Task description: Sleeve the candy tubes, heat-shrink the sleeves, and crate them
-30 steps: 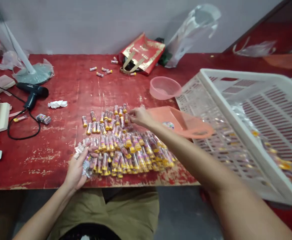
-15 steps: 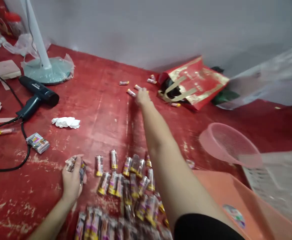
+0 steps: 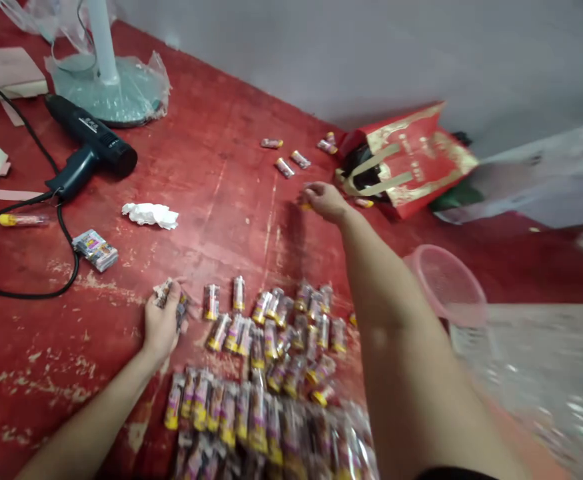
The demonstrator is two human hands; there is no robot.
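Observation:
My left hand (image 3: 160,327) is closed around a bunch of small printed cards (image 3: 162,292), just left of the rows of tubes. Out over the far part of the red surface, my right hand (image 3: 327,201) pinches a small yellow-ended tube (image 3: 306,205), mostly covered by the fingers and blurred. Beyond it lie several similar loose tubes (image 3: 285,167) near the wall. Many wrapped tubes with yellow ends (image 3: 228,410) are laid out in rows at the front. A stack of printed cards (image 3: 96,251) rests left of my left hand.
A dark heat gun (image 3: 94,147) with a looping cord lies at the left, near a plastic-covered stand base (image 3: 136,97). Crumpled white tissue (image 3: 150,215) sits nearby. At the right are a red gift bag (image 3: 416,160), a pink basket (image 3: 451,283) and a red table surface (image 3: 211,180).
My right hand has drawn back from the loose tubes by the wall, now with one tube in its fingers. The view has shifted. My left hand still grips the cards.

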